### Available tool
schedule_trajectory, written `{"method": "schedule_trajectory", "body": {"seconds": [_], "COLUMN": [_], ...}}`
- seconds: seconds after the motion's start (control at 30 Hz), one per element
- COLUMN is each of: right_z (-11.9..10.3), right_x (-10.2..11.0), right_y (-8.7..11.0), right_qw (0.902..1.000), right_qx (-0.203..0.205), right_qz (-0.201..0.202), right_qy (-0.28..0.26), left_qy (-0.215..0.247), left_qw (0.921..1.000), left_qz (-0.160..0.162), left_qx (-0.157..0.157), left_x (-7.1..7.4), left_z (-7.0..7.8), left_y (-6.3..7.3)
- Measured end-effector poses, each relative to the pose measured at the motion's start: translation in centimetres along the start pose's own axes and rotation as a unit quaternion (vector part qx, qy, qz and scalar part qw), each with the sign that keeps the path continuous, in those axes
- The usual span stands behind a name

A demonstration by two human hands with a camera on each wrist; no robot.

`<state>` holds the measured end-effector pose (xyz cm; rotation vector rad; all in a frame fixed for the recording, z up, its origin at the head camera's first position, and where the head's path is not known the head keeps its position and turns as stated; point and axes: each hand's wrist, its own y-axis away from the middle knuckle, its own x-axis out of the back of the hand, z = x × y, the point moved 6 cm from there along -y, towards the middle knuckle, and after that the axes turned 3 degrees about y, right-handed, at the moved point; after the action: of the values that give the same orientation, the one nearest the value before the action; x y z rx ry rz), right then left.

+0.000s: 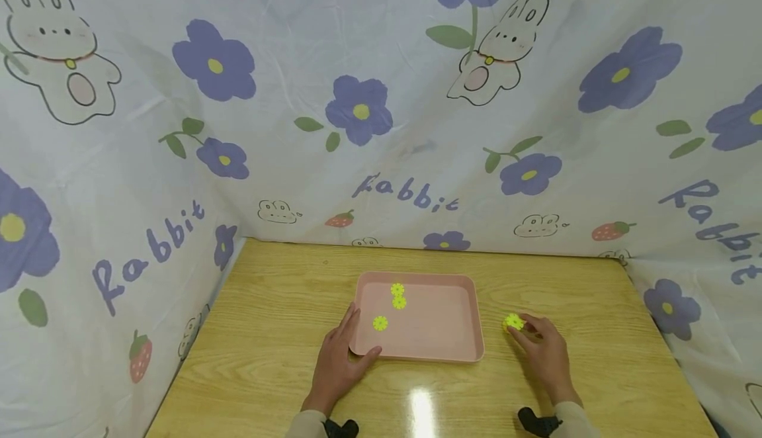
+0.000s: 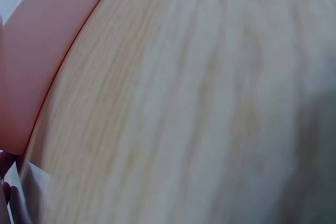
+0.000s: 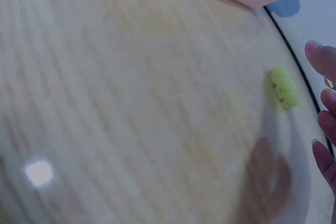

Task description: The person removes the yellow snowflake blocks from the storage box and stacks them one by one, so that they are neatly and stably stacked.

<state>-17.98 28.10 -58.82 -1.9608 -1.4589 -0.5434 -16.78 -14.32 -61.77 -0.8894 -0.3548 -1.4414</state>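
My left hand [image 1: 338,365] rests against the left front corner of a pink rectangular tray [image 1: 434,352], thumb at its front edge and fingers along its left side. Inside the tray, on the left, lie three yellow-green notched flower-shaped discs, among them a lone one [image 1: 380,323] nearer the front. To the right of the tray, my right hand [image 1: 546,352] pinches another such disc [image 1: 514,321] between thumb and fingers. Mostly hidden by the fingers in the right wrist view, it shows only a yellow sliver [image 3: 329,83]. Below it a yellow-green piece [image 3: 284,88] lies on the table.
A wooden table [image 1: 286,306] carries the tray. White cloth [image 1: 405,147] printed with rabbits and purple flowers hangs behind and along both sides. Light glares off the table's front middle. Black straps with mounts [image 1: 538,423] sit on both wrists.
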Motion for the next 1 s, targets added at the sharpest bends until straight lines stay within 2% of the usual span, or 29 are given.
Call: {"method": "schedule_trajectory", "body": {"seconds": [0.23, 0.57, 0.87, 1.0], "right_z": [1.5, 2.4, 3.2, 3.2], "right_x": [-0.1, -0.5, -0.2, -0.2], "right_y": [0.6, 0.4, 0.5, 0.5], "right_qw": [0.9981, 0.9965, 0.9887, 0.9877], "right_qx": [-0.059, -0.082, -0.139, -0.146], "right_qz": [-0.012, -0.005, 0.020, 0.017], "right_qy": [-0.012, -0.015, -0.053, -0.053], "left_qy": [0.000, -0.001, -0.003, -0.002], "left_qw": [1.0000, 1.0000, 0.9999, 1.0000], "left_qz": [-0.003, -0.002, -0.009, -0.007], "left_qx": [0.003, 0.001, 0.004, 0.000], "left_x": [0.0, 0.0, -0.2, -0.1], "left_z": [0.1, 0.1, -0.1, -0.1], "left_y": [-0.1, 0.0, -0.1, -0.1]}}
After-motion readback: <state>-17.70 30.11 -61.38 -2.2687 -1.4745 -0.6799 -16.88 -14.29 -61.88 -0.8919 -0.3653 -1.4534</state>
